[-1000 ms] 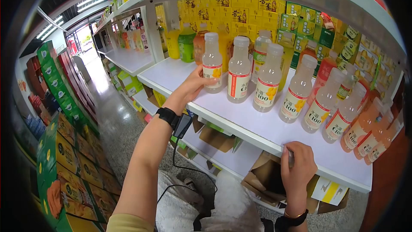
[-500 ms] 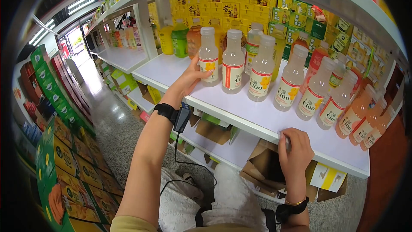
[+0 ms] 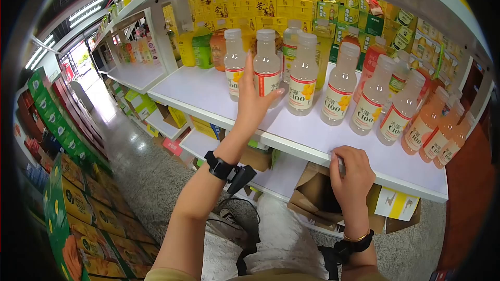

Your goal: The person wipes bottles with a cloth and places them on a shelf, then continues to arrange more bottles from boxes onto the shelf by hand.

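Fingers (image 3: 249,67) of the left hand (image 3: 253,103) stood straight and parted from the thumb (image 3: 276,94) in a wide V, framing a clear plastic bottle (image 3: 266,56), second from the left in the front row; whether the skin pressed against it could not be told. This bottle stood upright on a smooth white shelf (image 3: 200,91), with a round whitish cap (image 3: 266,34), a sloping shoulder and a cylindrical body wrapped in a pale label edged in red. The leftmost bottle (image 3: 234,54) stood just beside it, and a third bottle (image 3: 302,65) of the same shape stood to the right of the thumb. The right hand (image 3: 354,177) was loosely curled at the shelf's flat front edge; what, if anything, lay within its bent fingers could not be told. Farther right stood orange-tinted bottles (image 3: 420,127). Behind, yellow cartons (image 3: 265,8) formed a flat, blocky wall; below, a brown cardboard box (image 3: 307,198) gaped open. A black strap (image 3: 221,167) circled the left wrist.
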